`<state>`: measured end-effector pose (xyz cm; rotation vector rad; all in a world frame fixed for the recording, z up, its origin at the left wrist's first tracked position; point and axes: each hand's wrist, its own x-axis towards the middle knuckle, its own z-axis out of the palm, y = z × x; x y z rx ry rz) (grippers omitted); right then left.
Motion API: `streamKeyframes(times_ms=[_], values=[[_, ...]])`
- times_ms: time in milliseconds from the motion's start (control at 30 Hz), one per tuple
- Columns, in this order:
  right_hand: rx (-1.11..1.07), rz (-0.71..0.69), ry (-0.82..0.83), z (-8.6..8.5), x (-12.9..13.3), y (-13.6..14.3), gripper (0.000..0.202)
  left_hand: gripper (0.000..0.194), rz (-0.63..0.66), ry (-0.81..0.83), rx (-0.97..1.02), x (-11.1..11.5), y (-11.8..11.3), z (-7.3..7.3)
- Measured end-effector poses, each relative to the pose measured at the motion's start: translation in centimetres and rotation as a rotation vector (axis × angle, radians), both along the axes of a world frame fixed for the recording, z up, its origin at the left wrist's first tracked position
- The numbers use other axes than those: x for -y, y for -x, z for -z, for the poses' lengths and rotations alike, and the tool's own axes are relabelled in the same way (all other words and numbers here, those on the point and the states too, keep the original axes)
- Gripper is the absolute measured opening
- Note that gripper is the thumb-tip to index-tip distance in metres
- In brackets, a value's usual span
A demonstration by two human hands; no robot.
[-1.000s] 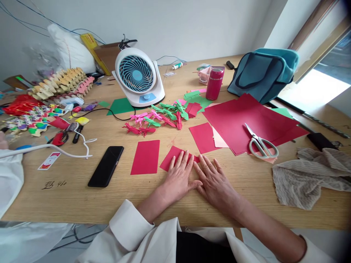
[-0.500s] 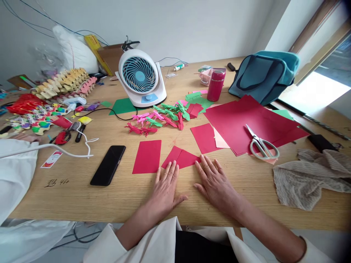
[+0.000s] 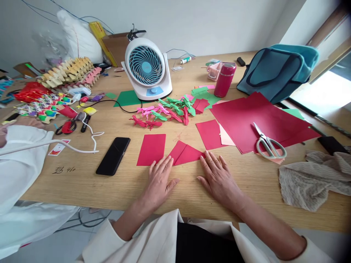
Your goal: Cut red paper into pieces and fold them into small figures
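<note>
- The folded red paper (image 3: 189, 153) is laid on the tabletop (image 3: 90, 190) to the right of the phone (image 3: 113, 156); between these 2, a flat red rectangle (image 3: 151, 149) is seen.
- The grip of the left hand (image 3: 159, 180) is spread and nothing is clasped; its fingertips are rested at the paper's phone-side end.
- The grip of the right hand (image 3: 218, 179) is likewise unclosed, with fingertips set at the tip farthest from the phone. How hard either is pressed cannot be told.
- The paper is judged to be very light, firmer where layers are doubled and easily bent elsewhere.
- It may be slid by a light push; stray creases or tears are the likelier harm.
- Hold is best taken at the edges: the phone-side end pinned flat, the far tip pinched between thumb and forefinger.
</note>
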<state>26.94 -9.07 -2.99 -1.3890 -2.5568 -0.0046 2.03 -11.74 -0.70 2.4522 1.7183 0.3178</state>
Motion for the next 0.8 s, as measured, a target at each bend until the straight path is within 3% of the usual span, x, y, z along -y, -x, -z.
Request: streamKeyframes(times_ms=[200, 467, 667, 800], values=[[-0.058, -0.008, -0.007, -0.6, -0.5, -0.1, 0.05, 0.038, -0.152, -0.063, -0.014, -2.2, 0.0, -1.3], [-0.151, -0.026, -0.004, -1.1, -0.8, -0.3, 0.038, 0.044, -0.307, 0.021, -0.203, -4.9, -2.5, -1.7], [-0.169, -0.009, 0.041, -0.9, -0.9, -0.3, 0.035, 0.039, -0.33, 0.103, -0.136, -5.5, -2.8, -1.9], [-0.177, 0.006, 0.053, -0.9, -1.0, -0.4, 0.035, 0.046, -0.325, 0.132, -0.1, -5.8, -2.8, -2.1]])
